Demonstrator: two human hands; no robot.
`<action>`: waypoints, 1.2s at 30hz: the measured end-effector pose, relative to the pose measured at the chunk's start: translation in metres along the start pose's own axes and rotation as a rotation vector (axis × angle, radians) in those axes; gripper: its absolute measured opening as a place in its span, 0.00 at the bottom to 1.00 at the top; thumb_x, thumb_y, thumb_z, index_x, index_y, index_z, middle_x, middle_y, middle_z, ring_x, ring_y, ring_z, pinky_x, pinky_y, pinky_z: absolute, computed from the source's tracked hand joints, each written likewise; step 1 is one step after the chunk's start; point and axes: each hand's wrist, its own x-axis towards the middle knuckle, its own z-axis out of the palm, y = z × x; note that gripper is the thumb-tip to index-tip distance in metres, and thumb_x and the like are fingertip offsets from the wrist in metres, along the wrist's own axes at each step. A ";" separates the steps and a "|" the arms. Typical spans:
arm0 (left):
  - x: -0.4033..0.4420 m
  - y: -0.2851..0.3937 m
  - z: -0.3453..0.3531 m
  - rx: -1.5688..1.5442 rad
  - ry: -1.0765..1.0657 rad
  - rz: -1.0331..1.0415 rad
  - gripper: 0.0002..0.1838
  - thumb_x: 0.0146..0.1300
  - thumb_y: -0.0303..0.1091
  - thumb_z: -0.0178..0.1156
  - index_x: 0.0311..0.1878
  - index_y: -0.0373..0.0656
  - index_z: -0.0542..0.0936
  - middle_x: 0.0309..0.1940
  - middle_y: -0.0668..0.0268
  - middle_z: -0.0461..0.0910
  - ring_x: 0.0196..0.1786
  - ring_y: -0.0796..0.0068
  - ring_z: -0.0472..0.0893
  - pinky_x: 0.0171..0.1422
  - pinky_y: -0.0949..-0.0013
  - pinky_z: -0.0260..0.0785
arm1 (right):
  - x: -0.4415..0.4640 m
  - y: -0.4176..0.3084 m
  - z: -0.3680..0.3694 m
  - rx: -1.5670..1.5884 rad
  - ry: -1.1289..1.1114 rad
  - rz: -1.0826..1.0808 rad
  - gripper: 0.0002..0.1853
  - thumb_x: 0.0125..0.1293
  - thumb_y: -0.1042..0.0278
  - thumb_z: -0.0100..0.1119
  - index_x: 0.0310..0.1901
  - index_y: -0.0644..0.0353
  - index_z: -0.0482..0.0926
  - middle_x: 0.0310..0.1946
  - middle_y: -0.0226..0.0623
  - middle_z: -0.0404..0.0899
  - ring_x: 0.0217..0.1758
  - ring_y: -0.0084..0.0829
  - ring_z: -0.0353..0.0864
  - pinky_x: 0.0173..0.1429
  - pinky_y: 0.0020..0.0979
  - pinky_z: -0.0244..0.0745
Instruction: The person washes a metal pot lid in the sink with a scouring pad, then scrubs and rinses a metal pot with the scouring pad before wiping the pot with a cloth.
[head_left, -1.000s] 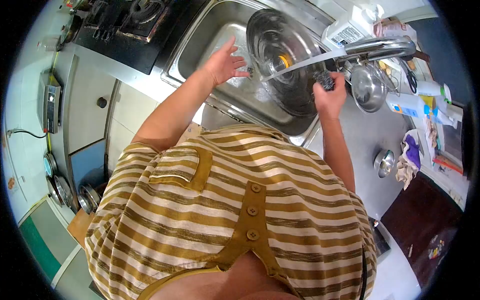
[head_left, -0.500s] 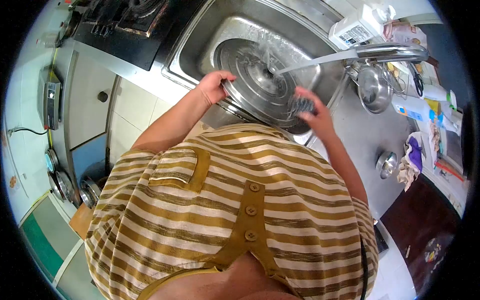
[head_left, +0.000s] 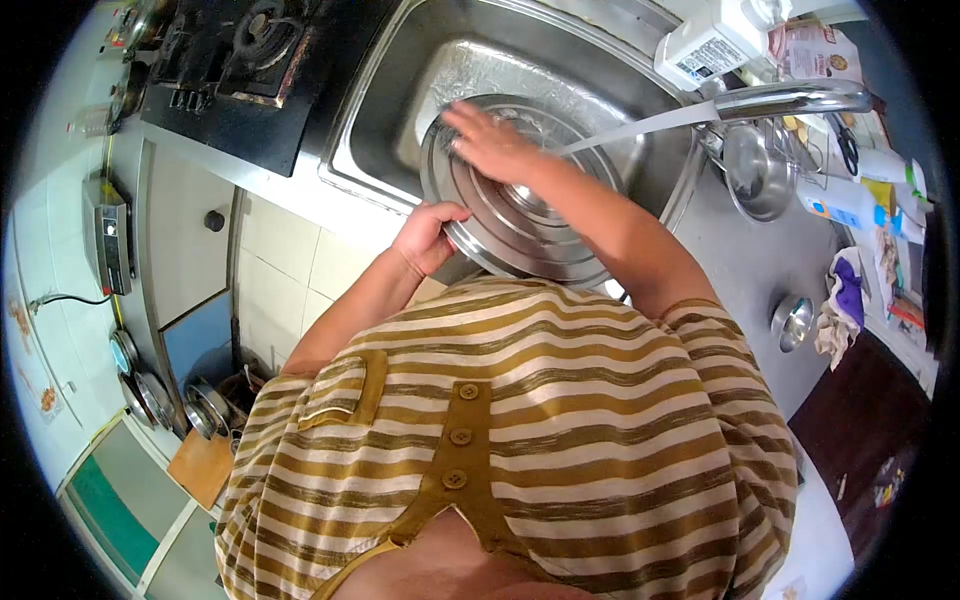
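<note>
A round steel lid (head_left: 500,235) lies tilted over the near part of the metal sink (head_left: 375,130). My left hand (head_left: 430,237) grips its near left rim, thumb on top. Across the lid reaches my right hand (head_left: 490,145), its palm down near the far left part of the lid and its fingers fairly straight; whether the dark scrubber is under the palm is hidden. From the faucet (head_left: 790,99) a stream of water runs onto the lid beside my right forearm.
A black stove (head_left: 240,80) is on the left. Right of the sink are a white bottle (head_left: 710,45), a steel strainer (head_left: 758,170), a small steel bowl (head_left: 792,322) and a purple and white cloth (head_left: 842,300).
The lid was raised, then lowered and turned with its shiny face up. My left hand took hold of its rim. My right hand, which held a dark scrubber, has moved left across the lid.
</note>
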 end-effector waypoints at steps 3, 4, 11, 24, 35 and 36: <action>-0.005 -0.001 0.005 -0.043 0.046 0.058 0.11 0.52 0.19 0.53 0.41 0.30 0.72 0.34 0.57 0.77 0.35 0.64 0.80 0.43 0.62 0.77 | 0.027 0.057 -0.004 -0.087 0.014 0.328 0.30 0.66 0.51 0.39 0.67 0.54 0.54 0.70 0.47 0.44 0.72 0.48 0.46 0.72 0.38 0.45; -0.001 -0.003 -0.003 -0.018 0.064 0.049 0.11 0.51 0.20 0.55 0.40 0.31 0.72 0.36 0.57 0.76 0.37 0.63 0.79 0.46 0.59 0.76 | 0.016 0.076 -0.003 -0.113 0.013 0.404 0.30 0.66 0.52 0.39 0.67 0.56 0.54 0.69 0.50 0.45 0.72 0.48 0.46 0.72 0.38 0.44; 0.014 -0.007 -0.025 -0.103 0.092 0.148 0.11 0.52 0.22 0.56 0.40 0.33 0.71 0.34 0.58 0.75 0.35 0.64 0.78 0.45 0.61 0.76 | -0.141 0.145 0.015 0.061 0.013 0.393 0.27 0.66 0.62 0.44 0.65 0.62 0.57 0.69 0.49 0.45 0.73 0.43 0.45 0.73 0.38 0.41; 0.019 -0.006 -0.001 0.132 0.019 0.184 0.15 0.55 0.25 0.55 0.47 0.39 0.71 0.38 0.61 0.77 0.38 0.67 0.79 0.42 0.60 0.74 | -0.016 -0.004 0.020 -0.165 0.337 0.331 0.24 0.66 0.58 0.43 0.61 0.60 0.63 0.64 0.49 0.58 0.67 0.45 0.57 0.69 0.46 0.51; 0.013 0.009 -0.016 -0.086 0.144 0.222 0.14 0.60 0.32 0.53 0.48 0.37 0.71 0.40 0.62 0.76 0.41 0.67 0.77 0.45 0.64 0.72 | -0.150 0.010 0.018 0.099 0.105 0.080 0.19 0.63 0.64 0.50 0.55 0.57 0.68 0.64 0.43 0.60 0.66 0.41 0.60 0.68 0.39 0.53; 0.008 0.013 -0.015 -0.005 0.138 0.288 0.15 0.59 0.31 0.53 0.50 0.38 0.70 0.42 0.61 0.76 0.43 0.67 0.77 0.48 0.64 0.72 | -0.164 0.026 0.016 0.028 0.091 0.169 0.18 0.63 0.65 0.50 0.54 0.57 0.69 0.64 0.43 0.61 0.65 0.41 0.62 0.67 0.39 0.55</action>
